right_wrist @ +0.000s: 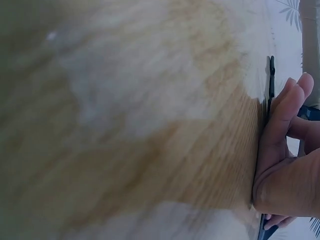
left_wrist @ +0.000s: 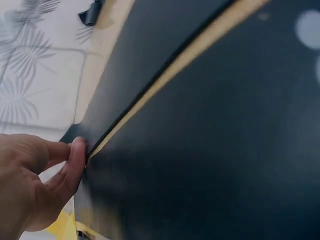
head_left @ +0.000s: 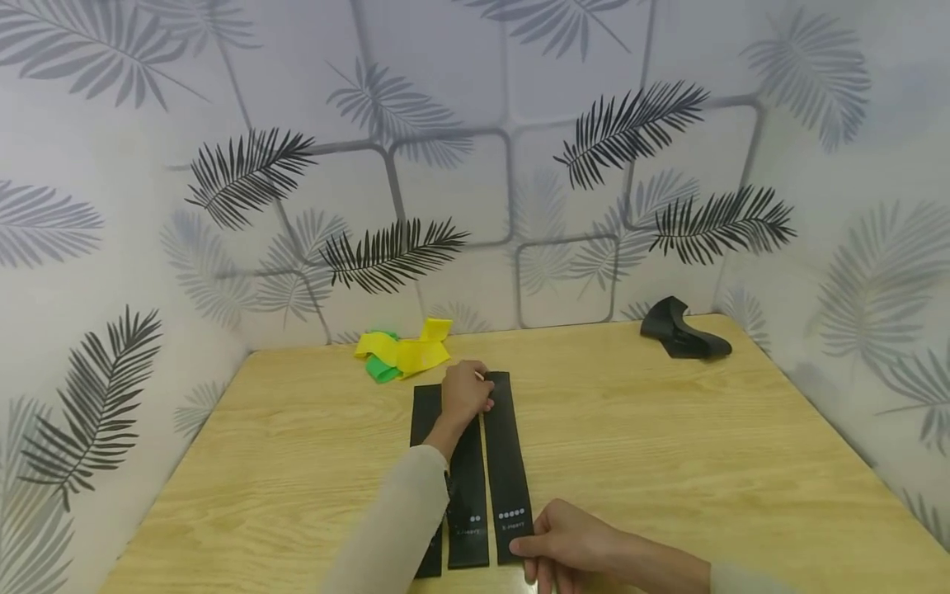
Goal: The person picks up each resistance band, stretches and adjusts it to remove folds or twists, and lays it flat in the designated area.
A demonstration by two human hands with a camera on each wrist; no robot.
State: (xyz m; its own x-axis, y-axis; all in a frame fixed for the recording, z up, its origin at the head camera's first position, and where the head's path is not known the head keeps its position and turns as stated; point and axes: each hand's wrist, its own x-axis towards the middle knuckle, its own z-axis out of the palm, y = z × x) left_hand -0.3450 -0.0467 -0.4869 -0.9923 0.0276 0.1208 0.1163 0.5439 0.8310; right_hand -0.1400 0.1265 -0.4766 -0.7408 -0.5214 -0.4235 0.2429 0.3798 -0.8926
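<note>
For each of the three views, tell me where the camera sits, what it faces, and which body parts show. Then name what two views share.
Head: above, looking down at the wooden table; left hand, right hand on black bands.
Left wrist: low over the bands; fingers at a band edge.
Right wrist: skimming the tabletop; fingers on a band end.
Shared: head and left wrist both show the yellow bands.

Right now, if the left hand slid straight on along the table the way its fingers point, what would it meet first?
Most likely the yellow band bunched with a green band just past the far ends of the black bands. The left hand rests there pointing toward the wall; depth is hard to judge.
</note>
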